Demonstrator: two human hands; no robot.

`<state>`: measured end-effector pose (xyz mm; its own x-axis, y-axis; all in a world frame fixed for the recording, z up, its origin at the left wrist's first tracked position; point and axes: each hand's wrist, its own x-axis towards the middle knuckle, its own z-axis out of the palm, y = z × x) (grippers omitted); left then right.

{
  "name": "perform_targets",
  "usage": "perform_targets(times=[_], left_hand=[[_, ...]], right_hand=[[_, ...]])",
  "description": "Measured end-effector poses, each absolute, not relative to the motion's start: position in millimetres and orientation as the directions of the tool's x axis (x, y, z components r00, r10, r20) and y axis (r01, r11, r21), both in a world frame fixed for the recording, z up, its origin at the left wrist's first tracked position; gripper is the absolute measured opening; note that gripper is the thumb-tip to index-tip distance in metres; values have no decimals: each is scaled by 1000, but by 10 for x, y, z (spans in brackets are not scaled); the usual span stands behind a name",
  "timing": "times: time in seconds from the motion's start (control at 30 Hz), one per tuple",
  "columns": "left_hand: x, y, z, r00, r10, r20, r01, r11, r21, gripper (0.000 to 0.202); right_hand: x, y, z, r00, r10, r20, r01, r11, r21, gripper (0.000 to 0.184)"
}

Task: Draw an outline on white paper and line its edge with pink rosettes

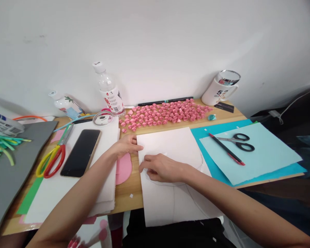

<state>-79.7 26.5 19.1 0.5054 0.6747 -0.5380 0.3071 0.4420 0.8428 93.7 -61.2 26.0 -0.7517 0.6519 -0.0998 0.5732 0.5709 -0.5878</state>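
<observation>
Left hand (pixel 126 146) pinches white paper (pixel 157 203); right hand (pixel 165 168) lies on it, grip unclear.

The sheet (pixel 167 201) is white, plain paper, lying face up across the surface (pixel 125 201), its far edge well in and its near edge jutting past the front. It sits slightly askew, the left side running nearly straight, the far left corner squared. Thin, dark lines (pixel 174 203) mark the near half: one runs roughly lengthwise, another bows in a long curve to its right. Farther in, a curved edge or line crosses it; which cannot be told. Part of the middle is hidden.
</observation>
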Motion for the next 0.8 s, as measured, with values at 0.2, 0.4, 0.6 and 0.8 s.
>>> perform_targets(times=[0.2,0.4,0.6,0.8], left_hand=[[-813,275,169,524,661,-537,288,456,842,49],[-822,285,157,529,659,-535,287,454,843,48],[-811,273,177,519,668,-533,295,446,845,45],[-810,275,175,514,663,-545,284,468,837,46]], right_hand=[[911,-609,267,-756,640,-137,595,586,-550,23],[916,-617,286,-745,654,-131,605,581,-544,35],[894,-603,295,-754,641,-141,605,595,-529,34],[883,-588,296,-749,638,-176,622,587,-518,18]])
